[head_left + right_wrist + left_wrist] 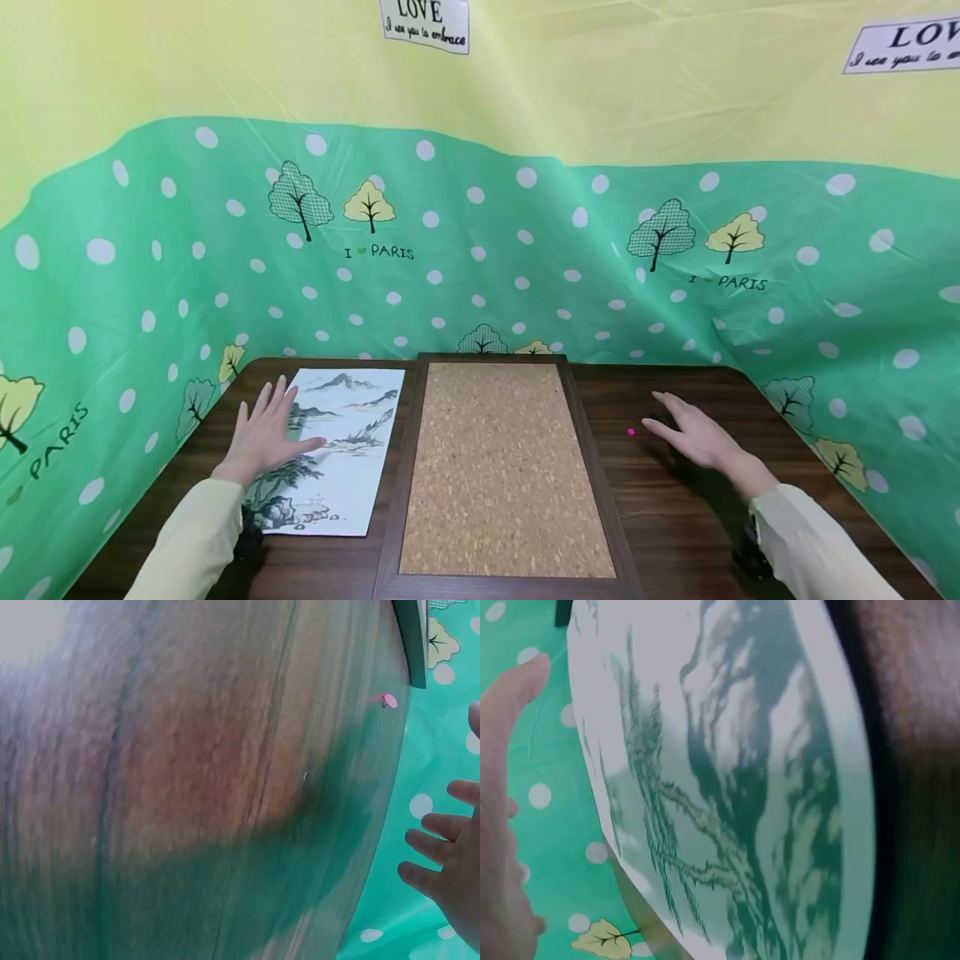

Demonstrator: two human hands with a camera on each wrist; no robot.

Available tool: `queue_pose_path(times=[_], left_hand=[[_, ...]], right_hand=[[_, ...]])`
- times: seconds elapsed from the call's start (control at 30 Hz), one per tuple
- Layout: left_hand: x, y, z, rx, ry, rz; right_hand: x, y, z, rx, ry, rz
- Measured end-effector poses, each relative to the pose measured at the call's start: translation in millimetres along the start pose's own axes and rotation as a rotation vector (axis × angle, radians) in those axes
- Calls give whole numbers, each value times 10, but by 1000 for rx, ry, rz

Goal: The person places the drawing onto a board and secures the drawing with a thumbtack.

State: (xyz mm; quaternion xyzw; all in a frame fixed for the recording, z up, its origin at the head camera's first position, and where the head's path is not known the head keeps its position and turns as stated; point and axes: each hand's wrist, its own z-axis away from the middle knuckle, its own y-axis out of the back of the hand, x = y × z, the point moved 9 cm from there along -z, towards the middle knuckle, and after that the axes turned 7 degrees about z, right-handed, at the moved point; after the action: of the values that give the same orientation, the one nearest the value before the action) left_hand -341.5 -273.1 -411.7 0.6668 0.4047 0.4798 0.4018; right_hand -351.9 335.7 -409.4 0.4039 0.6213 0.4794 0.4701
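Head view bright — 2 wrist views soft, hazy — tabletop (660,525) partly shadowed.

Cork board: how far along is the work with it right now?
Looks done: the cork board lies on the table, the landscape print to its left, what looks like a pink pin to its right. In hand: nothing is gripped; the left hand spreads over the print's edge, the right hand is open near the pin. Remaining: probably the mounting itself, as the cork is bare.
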Motion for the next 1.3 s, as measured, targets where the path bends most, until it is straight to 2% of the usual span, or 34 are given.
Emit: queue_pose_path(times=[0.13,0.47,0.73,0.97,1.1,1.3], left_hand=[[-94,-6,38,-36,43,48],[-256,12,102,-42,124,167],[-327,16,139,-83,196,260],[-437,-40,162,-124,278,337],[-501,-70,203,-161,332,357],[-540,-100,222,-183,349,357]], right_hand=[[-13,21,-13,29,-4,-78],[-67,-4,-33,35,-42,-212],[-80,-53,-53,50,-45,-259],[-125,-109,-84,54,-27,-298],[-154,-148,-93,38,-32,-330],[-167,-202,-84,15,-58,-338]])
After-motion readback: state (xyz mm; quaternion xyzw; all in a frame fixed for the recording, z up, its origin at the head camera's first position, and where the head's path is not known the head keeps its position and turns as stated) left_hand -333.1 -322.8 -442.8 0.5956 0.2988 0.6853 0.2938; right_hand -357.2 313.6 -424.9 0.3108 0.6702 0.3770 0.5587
